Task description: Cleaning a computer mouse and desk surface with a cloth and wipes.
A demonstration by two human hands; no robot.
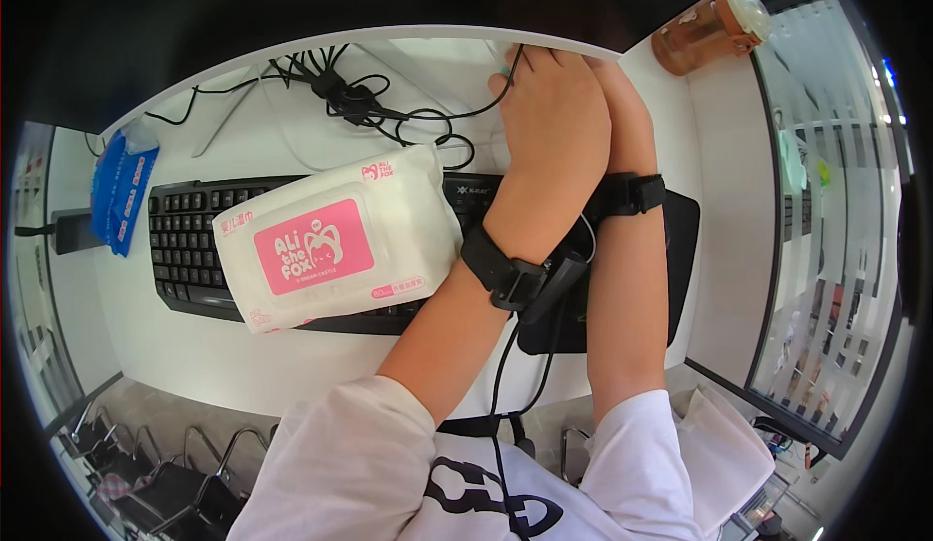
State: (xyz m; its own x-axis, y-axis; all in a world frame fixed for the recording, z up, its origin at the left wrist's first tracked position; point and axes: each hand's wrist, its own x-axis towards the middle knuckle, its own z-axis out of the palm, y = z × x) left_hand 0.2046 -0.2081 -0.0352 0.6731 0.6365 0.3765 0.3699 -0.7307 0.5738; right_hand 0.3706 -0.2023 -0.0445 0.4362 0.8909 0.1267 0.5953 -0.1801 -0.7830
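Note:
My left hand (pixel 557 107) reaches up to the lower edge of a monitor (pixel 408 29), with its fingertips partly hidden behind that edge. A small teal bit shows by its fingers; what it belongs to is unclear. My right hand (pixel 633 103) lies close against the left one, and its fingers are out of sight behind the left hand and the monitor. A black cable (pixel 503 92) runs down past the left fingers to a bundle of black cables (pixel 357 100). Black straps with small devices circle both wrists. A white and pink pack of wet wipes (pixel 393 235) rests across a black keyboard (pixel 186 238).
Beneath my right forearm lies a black mouse pad (pixel 681 271). An orange-brown bottle with a pale lid (pixel 689 38) is at the back right, near a glazed partition (pixel 816 213). A blue packet (pixel 120 184) sits at the left by a dark box (pixel 73 231).

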